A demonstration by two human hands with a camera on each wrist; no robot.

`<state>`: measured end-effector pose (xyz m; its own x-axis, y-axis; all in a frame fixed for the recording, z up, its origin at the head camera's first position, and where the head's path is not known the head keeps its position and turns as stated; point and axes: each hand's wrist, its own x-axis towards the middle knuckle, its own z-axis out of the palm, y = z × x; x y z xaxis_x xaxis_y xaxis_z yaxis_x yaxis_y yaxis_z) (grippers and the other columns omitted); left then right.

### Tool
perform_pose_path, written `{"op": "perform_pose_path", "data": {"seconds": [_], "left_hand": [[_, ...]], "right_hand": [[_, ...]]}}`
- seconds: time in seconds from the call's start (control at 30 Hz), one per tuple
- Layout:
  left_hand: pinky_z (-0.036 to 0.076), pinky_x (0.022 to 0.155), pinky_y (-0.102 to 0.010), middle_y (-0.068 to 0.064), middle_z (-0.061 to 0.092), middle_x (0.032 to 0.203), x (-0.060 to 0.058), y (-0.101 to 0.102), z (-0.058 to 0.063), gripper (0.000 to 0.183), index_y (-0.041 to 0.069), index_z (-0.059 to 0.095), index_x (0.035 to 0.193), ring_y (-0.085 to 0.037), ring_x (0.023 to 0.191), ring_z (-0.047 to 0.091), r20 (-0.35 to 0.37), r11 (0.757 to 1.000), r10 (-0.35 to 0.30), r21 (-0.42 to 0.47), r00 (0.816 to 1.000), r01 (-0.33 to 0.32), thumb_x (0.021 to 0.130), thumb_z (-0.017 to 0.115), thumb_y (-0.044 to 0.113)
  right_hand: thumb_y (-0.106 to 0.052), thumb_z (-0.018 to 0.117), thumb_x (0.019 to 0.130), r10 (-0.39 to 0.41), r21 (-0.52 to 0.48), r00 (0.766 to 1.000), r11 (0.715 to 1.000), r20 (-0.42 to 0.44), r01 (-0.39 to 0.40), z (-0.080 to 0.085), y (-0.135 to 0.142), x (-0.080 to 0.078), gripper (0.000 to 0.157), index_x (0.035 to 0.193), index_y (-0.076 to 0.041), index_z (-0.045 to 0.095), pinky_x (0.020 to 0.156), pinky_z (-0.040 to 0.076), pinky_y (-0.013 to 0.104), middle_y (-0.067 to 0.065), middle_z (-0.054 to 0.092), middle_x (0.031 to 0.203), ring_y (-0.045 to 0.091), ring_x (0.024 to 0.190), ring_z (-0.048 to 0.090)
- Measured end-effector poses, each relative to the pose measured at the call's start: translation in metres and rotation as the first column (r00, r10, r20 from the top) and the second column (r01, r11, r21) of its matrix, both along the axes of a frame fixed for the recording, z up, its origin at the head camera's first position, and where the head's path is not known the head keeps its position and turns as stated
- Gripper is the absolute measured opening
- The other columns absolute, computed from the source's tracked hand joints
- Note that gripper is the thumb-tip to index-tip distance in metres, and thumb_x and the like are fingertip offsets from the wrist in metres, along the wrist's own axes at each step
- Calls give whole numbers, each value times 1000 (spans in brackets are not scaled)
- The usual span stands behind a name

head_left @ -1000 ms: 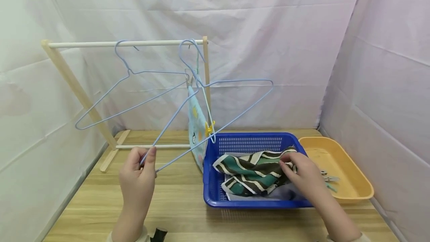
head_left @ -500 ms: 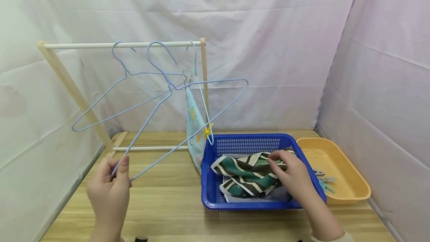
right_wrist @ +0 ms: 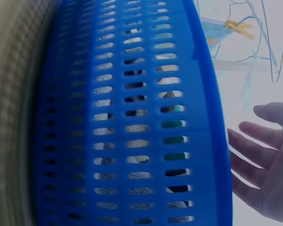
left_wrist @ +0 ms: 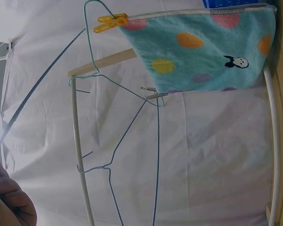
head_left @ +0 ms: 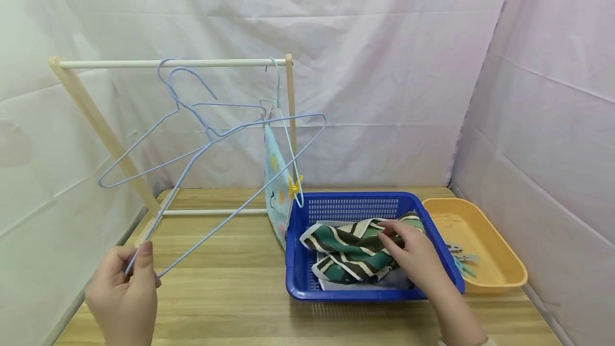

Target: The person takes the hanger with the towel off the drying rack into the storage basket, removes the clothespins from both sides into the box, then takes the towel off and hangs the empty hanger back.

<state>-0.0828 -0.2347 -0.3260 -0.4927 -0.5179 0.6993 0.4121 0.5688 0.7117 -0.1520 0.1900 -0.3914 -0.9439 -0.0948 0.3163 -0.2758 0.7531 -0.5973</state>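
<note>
My left hand (head_left: 122, 292) grips a blue wire hanger (head_left: 208, 131) by one end, with the hook up and the other end slanting right before the rack. In the right wrist view my right hand (right_wrist: 269, 162) shows loosely extended fingers, thumb apart, beside the blue basket (right_wrist: 207, 141). From the head view, that hand's fingertips are right at a green, brown and cream striped towel (head_left: 343, 252), which lies bunched over grey cloth in the basket. In the left wrist view a light-blue dotted towel (left_wrist: 198, 52) hangs from a mint hanger (left_wrist: 122, 87) by a yellow clip (left_wrist: 111, 22) and a metal clip.
A wooden rack with a white bar (head_left: 120, 64) stands back left, carrying another blue hanger (head_left: 139, 140). Right of the basket sits a yellow tray (head_left: 499, 239) with several clothespins (head_left: 463, 258) inside. White cloth walls (head_left: 375, 95) enclose the table (head_left: 230, 303).
My left hand has moved left and down, bringing the blue hanger leftward across the front of the rack. The right hand has shifted slightly left over the striped towel.
</note>
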Motion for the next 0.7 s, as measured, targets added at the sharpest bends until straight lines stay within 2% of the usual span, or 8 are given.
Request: {"op": "perform_pose_path", "data": {"seconds": [0.07, 0.17, 0.27, 0.5, 0.7], "left_hand": [[39, 42, -8, 14, 51, 51, 3, -2, -1, 27, -8, 51, 67, 5, 40, 46, 25, 999, 22, 29, 999, -22, 89, 66, -4], [41, 44, -8, 13, 52, 53, 7, -4, -2, 25, -12, 53, 71, 3, 40, 46, 57, 996, 57, 63, 997, -61, 91, 65, -2], [41, 44, -9, 13, 52, 52, 10, -6, -3, 27, -17, 51, 73, 3, 40, 46, 57, 993, 76, 89, 995, -81, 92, 64, -2], [38, 42, -7, 14, 49, 49, 12, -12, -7, 33, -5, 48, 65, 5, 38, 44, 70, 981, 135, 129, 988, -144, 91, 67, 2], [38, 42, -7, 11, 52, 50, 11, -17, -9, 32, -4, 49, 64, 3, 38, 45, 52, 969, 113, 215, 992, -122, 90, 68, 2]], "right_hand": [[-19, 66, 95, 1, -6, 1000, 1000, 31, 0, -2, -1, 0, 21, 115, -12, 68, 72, 52, 37, -5, 66, 94, 12, 85, 61], [-22, 65, 96, 2, -12, 998, 1000, 61, -1, -4, -3, 0, 22, 116, -14, 68, 72, 52, 36, -6, 67, 95, 11, 85, 61], [-22, 65, 96, 8, -11, 997, 1000, 78, -7, -6, -4, 0, 23, 117, -13, 67, 72, 52, 35, -6, 67, 97, 11, 85, 61], [-22, 65, 96, 25, -10, 994, 1000, 106, -24, -7, -8, 0, 26, 120, -13, 66, 75, 53, 37, -4, 67, 102, 13, 90, 62], [-22, 65, 95, 30, -8, 995, 1000, 96, -29, -7, -9, 0, 27, 120, -12, 66, 76, 52, 37, -4, 68, 103, 13, 90, 62]]}}
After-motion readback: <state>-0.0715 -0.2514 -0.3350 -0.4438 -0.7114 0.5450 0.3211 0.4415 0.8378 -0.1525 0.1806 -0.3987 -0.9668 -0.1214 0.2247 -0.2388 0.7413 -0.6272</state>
